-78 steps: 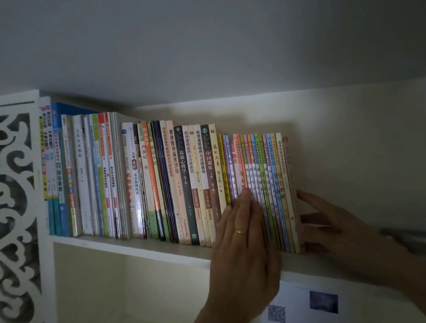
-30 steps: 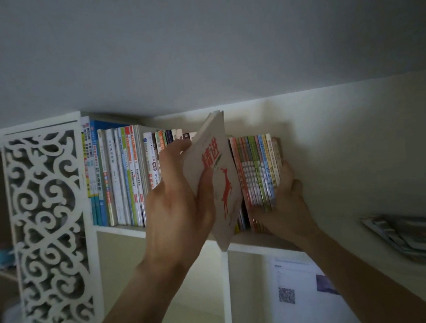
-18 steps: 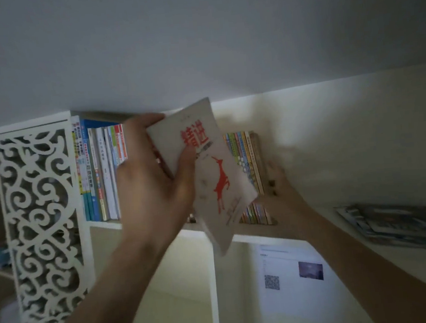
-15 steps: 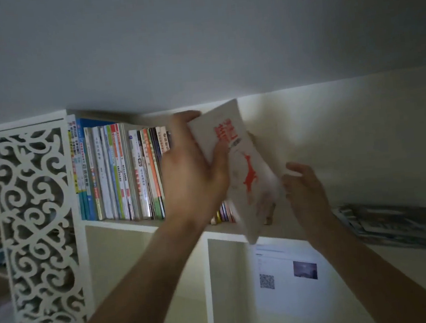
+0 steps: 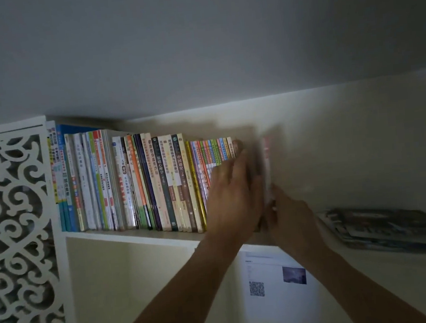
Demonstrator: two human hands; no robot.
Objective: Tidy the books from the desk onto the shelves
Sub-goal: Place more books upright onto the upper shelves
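A long row of upright books [image 5: 156, 179] fills the top shelf [image 5: 136, 237]. At its right end a thin white book with red print [image 5: 267, 156] stands upright, blurred by motion. My left hand [image 5: 233, 198] lies flat with straight fingers against the right end of the row, just left of that book. My right hand [image 5: 292, 215] is at the book's lower edge, and its fingers seem curled round the spine there. The blur hides the exact grip.
A flat stack of magazines [image 5: 392, 225] lies on the same shelf to the right. A white carved lattice panel [image 5: 17, 230] closes the shelf's left side. A paper with a QR code [image 5: 273, 279] hangs below the shelf. The ceiling sits close above the books.
My left hand has let go of the white book and now presses flat on the row's end. The book went from tilted in the air to upright on the shelf, with my right hand at its base.
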